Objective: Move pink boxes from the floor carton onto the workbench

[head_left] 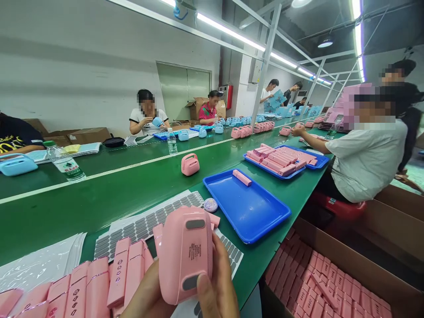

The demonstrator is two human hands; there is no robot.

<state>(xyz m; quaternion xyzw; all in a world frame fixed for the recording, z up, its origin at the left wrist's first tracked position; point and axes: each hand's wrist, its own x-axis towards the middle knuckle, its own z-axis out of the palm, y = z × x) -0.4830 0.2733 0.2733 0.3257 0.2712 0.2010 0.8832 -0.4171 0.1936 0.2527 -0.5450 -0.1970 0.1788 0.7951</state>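
A pink portable speaker (175,260) is held up close to the camera, its underside facing me. Two grey oval pads (194,224) sit on that underside, with small dark print between them. My left hand (145,293) grips it from the lower left, its fingers mostly hidden behind the body. On the other side, my right hand (220,278) wraps round it, the thumb pressed by the lower pad. Sheets of grey oval stickers (132,229) lie behind and under the speaker. Pink bar-shaped parts with buttons (119,269) are lined up left of my hands.
A blue tray (245,207) holds one pink bar; another tray (281,176) is heaped with them. One pink speaker (190,164) stands on the green bench (149,161). A water bottle (66,163) stands left. A carton (361,251) of pink bars sits below right. Co-workers sit along the bench.
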